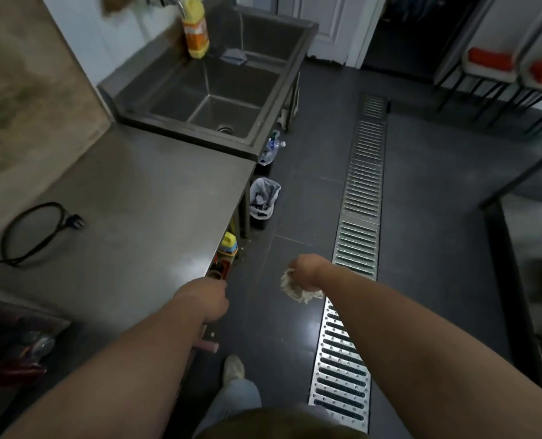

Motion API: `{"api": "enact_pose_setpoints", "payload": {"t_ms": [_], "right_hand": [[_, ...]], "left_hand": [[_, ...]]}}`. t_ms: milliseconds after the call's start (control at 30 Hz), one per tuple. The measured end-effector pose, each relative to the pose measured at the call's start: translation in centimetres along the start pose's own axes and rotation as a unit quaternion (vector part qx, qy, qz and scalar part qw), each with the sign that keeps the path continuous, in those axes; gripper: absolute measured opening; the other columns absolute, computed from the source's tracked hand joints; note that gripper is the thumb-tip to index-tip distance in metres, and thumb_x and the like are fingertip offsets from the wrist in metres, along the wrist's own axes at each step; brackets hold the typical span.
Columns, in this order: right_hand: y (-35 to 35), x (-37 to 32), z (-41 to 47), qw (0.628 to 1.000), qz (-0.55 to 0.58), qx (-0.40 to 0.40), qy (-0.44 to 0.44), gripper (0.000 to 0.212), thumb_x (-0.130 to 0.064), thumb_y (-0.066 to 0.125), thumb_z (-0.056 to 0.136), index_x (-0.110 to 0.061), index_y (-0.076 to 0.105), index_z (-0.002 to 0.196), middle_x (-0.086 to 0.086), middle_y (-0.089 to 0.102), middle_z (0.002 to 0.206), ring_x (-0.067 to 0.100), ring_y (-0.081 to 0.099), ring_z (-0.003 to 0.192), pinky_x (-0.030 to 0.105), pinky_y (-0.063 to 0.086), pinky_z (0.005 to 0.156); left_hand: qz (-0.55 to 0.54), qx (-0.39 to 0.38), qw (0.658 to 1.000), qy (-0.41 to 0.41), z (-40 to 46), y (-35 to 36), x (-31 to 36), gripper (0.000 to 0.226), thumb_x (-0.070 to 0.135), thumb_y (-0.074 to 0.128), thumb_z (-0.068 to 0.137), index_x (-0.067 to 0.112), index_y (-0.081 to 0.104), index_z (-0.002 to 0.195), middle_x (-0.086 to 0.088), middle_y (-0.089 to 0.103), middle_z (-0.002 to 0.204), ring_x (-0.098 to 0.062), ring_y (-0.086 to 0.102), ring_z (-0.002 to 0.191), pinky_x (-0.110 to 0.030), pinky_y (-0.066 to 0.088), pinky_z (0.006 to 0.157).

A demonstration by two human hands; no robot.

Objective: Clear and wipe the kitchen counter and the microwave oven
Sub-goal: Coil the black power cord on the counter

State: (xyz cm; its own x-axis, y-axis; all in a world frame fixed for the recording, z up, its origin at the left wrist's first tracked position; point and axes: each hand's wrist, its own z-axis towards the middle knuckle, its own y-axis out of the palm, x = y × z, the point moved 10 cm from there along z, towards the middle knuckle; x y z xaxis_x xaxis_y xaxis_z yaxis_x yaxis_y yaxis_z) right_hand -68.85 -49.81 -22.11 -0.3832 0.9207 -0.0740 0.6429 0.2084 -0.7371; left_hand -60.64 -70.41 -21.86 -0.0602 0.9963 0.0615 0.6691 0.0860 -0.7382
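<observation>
The steel kitchen counter (143,198) fills the left half of the view. My left hand (211,301) hangs at the counter's front edge with its fingers curled downward; whether it holds anything is hidden. Out over the dark floor, my right hand (307,270) grips a crumpled off-white cloth (295,288). A black power cord with a plug (38,229) lies looped on the counter's left side. No microwave oven is in view.
A steel double sink (219,90) adjoins the counter's far end, with a yellow bottle (195,26) and a blue cloth (234,55) on it. Two lined bins (263,199) stand by the counter. A metal drain grate (358,217) runs along the floor. Bottles (227,245) sit under the counter.
</observation>
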Motion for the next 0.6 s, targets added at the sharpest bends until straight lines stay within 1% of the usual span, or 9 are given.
{"api": "enact_pose_setpoints", "payload": {"t_ms": [67, 167, 233, 333, 433, 500, 600], "right_hand": [[-2.1, 0.0, 1.4, 1.0, 0.004, 0.011, 0.008, 0.028, -0.021, 0.055, 0.093, -0.014, 0.069, 0.116, 0.008, 0.069, 0.115, 0.029, 0.064, 0.104, 0.03, 0.049, 0.083], [-4.5, -0.2, 2.8, 1.0, 0.006, 0.023, 0.005, 0.028, -0.021, 0.054, 0.093, -0.012, 0.069, 0.115, 0.009, 0.068, 0.114, 0.03, 0.064, 0.105, 0.031, 0.049, 0.083], [-5.5, 0.7, 3.9, 1.0, 0.0, 0.02, 0.014, 0.027, -0.022, 0.055, 0.092, -0.012, 0.068, 0.113, 0.01, 0.068, 0.114, 0.031, 0.064, 0.104, 0.031, 0.049, 0.081], [-7.5, 2.9, 6.0, 0.999, 0.011, 0.023, 0.031, 0.027, -0.024, 0.056, 0.091, -0.011, 0.068, 0.111, 0.01, 0.068, 0.113, 0.031, 0.064, 0.103, 0.033, 0.052, 0.083], [-10.5, 5.3, 8.1, 0.995, 0.072, 0.051, 0.045, 0.026, -0.027, 0.054, 0.092, -0.011, 0.068, 0.108, 0.012, 0.068, 0.112, 0.032, 0.064, 0.103, 0.033, 0.05, 0.083], [-12.9, 6.9, 9.9, 0.989, 0.117, 0.074, 0.045, 0.028, -0.03, 0.051, 0.094, -0.011, 0.067, 0.107, 0.013, 0.068, 0.11, 0.033, 0.062, 0.1, 0.033, 0.048, 0.08], [-17.1, 8.6, 13.0, 0.981, 0.159, 0.107, 0.024, 0.028, -0.028, 0.048, 0.097, -0.007, 0.066, 0.102, 0.014, 0.067, 0.102, 0.033, 0.061, 0.094, 0.034, 0.046, 0.074]], "left_hand": [[0.014, 0.003, 1.0, 0.008, 2.1, -2.5, -1.3, 0.038, 0.037, 0.046, 0.093, 0.021, 0.057, 0.126, -0.007, 0.061, 0.125, -0.025, 0.059, 0.107, -0.037, 0.05, 0.087], [0.039, -0.014, 0.999, 0.02, 4.5, -5.1, -2.2, 0.037, 0.034, 0.044, 0.094, 0.021, 0.059, 0.125, -0.007, 0.06, 0.128, -0.026, 0.057, 0.112, -0.037, 0.049, 0.091], [0.054, -0.022, 0.998, 0.04, 6.1, -6.4, -1.5, 0.039, 0.037, 0.043, 0.094, 0.021, 0.057, 0.127, -0.008, 0.059, 0.13, -0.026, 0.057, 0.114, -0.036, 0.048, 0.091], [0.053, -0.026, 0.995, 0.075, 8.9, -8.8, 0.4, 0.043, 0.041, 0.043, 0.095, 0.02, 0.055, 0.132, -0.009, 0.057, 0.133, -0.027, 0.055, 0.116, -0.036, 0.047, 0.091], [0.049, -0.018, 0.994, 0.093, 11.0, -11.7, 1.8, 0.046, 0.042, 0.042, 0.098, 0.022, 0.051, 0.138, -0.01, 0.055, 0.139, -0.029, 0.053, 0.122, -0.037, 0.045, 0.095], [0.046, -0.014, 0.995, 0.089, 12.5, -13.8, 2.0, 0.048, 0.042, 0.041, 0.099, 0.023, 0.048, 0.142, -0.009, 0.053, 0.142, -0.029, 0.052, 0.125, -0.037, 0.045, 0.098], [0.041, -0.001, 0.998, 0.049, 15.0, -17.9, 0.8, 0.046, 0.04, 0.043, 0.1, 0.022, 0.05, 0.142, -0.008, 0.053, 0.142, -0.028, 0.052, 0.125, -0.036, 0.044, 0.1]]}}
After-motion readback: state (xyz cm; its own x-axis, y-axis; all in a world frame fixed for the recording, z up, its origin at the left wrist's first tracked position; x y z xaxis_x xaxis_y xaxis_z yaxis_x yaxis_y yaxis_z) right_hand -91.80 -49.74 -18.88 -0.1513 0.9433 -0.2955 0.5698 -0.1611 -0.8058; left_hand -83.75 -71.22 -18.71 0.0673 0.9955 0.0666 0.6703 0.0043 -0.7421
